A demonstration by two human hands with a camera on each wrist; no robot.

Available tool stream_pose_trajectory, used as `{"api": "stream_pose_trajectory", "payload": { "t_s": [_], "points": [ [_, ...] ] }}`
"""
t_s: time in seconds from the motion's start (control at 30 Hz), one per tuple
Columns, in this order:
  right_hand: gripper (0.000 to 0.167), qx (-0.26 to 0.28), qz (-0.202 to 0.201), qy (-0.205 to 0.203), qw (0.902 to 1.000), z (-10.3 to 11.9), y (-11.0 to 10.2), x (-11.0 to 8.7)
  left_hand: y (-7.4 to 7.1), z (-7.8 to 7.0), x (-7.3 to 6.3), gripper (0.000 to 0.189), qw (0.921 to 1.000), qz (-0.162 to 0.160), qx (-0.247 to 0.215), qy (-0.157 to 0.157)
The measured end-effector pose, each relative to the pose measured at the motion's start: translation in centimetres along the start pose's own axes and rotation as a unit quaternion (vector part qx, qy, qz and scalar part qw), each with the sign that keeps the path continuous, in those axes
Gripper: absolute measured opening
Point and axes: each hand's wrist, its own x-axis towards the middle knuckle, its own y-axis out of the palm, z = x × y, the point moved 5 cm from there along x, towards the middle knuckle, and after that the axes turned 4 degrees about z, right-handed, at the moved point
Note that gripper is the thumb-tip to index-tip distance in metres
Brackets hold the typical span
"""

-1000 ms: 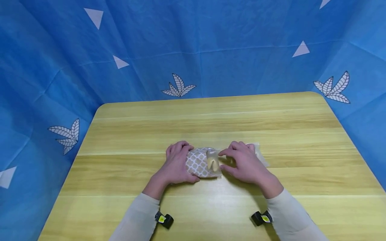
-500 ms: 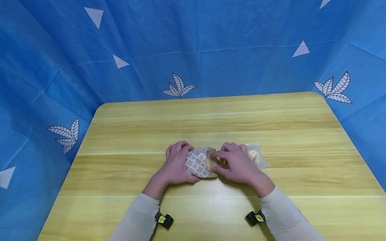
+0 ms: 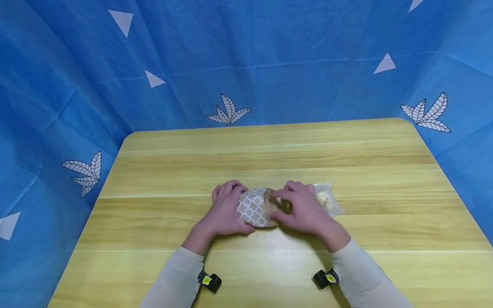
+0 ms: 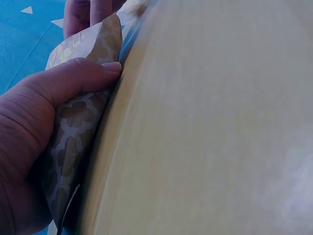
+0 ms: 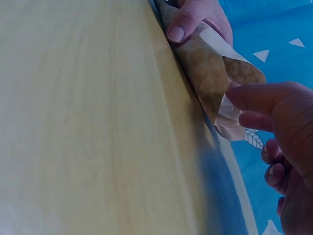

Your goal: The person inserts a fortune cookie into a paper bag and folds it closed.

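Note:
A brown paper bag [image 3: 250, 208] with a white lattice pattern lies on its side on the table. My left hand [image 3: 226, 209] grips its left end, thumb along the near edge and fingers over the far edge. At the right, the bag's mouth [image 5: 230, 122] gapes. The thumb and index fingertip of my right hand [image 3: 302, 209] touch this mouth, standing apart from each other; the remaining fingers curl loosely. Whatever is inside the bag is hidden. Partly behind my right hand lies a clear packet [image 3: 328, 202] with a pale piece in it.
The wooden table [image 3: 369, 171] extends around both hands. Blue cloth [image 3: 308, 64] with white triangles and leaf prints hangs behind and beside it. A small black wrist camera [image 3: 209, 281] sits at the left sleeve, another wrist camera [image 3: 325, 279] at the right sleeve.
A clear packet with a pale folded cookie stuck out of the bag's mouth and has gone from sight there. My right hand moved left to the mouth, uncovering more of the other packet.

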Motion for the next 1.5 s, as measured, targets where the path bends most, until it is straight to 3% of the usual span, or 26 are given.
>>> {"api": "stream_pose_trajectory", "payload": {
  "t_s": [0.3,0.57,0.93,1.2,1.5],
  "points": [
    [0.055,-0.002,0.008,0.009,0.9999,-0.04,0.26,-0.03,-0.03,0.07,-0.07,0.105,1.0,-0.004,-0.002,0.002],
    [0.061,0.009,-0.009,0.012,0.9998,-0.16,-0.05,-0.43,-0.04,-0.03,-0.13,0.104,0.9999,-0.011,-0.005,0.006],
    [0.067,0.01,0.011,0.011,0.9998,-0.37,0.4,-0.15,-0.02,-0.12,-0.04,0.105,1.0,-0.003,-0.001,0.006],
    [0.064,-0.002,0.008,0.001,1.0,0.23,0.7,0.3,0.14,-0.19,-0.01,0.105,0.9998,-0.014,-0.004,0.015],
    [0.064,0.009,-0.006,0.002,0.9999,0.16,0.35,-0.03,-0.04,-0.24,-0.09,0.106,1.0,-0.003,-0.002,0.005]
  ]
}}
